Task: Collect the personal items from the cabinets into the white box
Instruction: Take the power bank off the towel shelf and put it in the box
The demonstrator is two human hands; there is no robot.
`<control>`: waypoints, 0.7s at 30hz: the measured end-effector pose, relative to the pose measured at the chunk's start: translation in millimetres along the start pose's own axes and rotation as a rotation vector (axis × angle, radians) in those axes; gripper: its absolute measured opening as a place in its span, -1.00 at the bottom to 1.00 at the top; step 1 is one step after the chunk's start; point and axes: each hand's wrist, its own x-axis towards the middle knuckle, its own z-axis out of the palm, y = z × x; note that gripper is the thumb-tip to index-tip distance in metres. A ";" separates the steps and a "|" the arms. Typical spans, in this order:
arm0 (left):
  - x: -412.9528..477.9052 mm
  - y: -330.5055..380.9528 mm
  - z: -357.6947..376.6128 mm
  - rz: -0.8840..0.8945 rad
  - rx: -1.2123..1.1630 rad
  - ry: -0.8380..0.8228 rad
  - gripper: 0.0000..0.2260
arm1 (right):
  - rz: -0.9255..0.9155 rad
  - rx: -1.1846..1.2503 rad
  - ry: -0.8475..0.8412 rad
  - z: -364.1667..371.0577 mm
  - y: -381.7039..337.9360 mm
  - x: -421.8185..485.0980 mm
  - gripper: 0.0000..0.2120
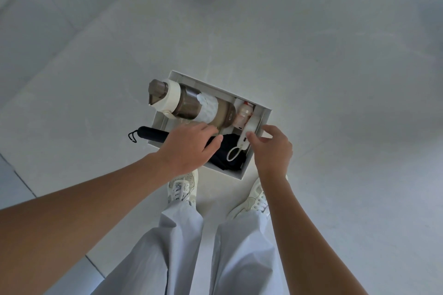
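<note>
Pinching the white box's (pixel 215 88) right rim, the right hand (pixel 272 148) is likely steadying it. The left hand (pixel 187 148), fingers relaxed, is pressing the black umbrella (pixel 151 134) in.

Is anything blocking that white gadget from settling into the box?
Nothing visible: the white gadget already lies inside the white box, on the dark cloth beside the small bottle, right hand pinching it.

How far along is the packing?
Done: the white box holds a large bottle, a small pink bottle, a black umbrella and a white gadget. In hand: the left hand lies over the umbrella, and the right hand touches the gadget. Left: unclear, no cabinets in view.
</note>
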 end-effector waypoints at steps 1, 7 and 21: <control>-0.5 -0.1 0.0 0.000 0.003 -0.005 -0.61 | -0.008 -0.008 -0.010 0.3 1.2 -1.5 -0.59; 2.3 1.1 1.0 -0.018 0.008 -0.016 -0.57 | -0.067 0.072 0.021 6.1 7.4 -2.3 -0.59; -3.7 -0.7 12.4 -0.053 0.025 -0.040 -0.59 | -0.423 -0.258 -0.135 12.3 30.6 -1.4 -0.33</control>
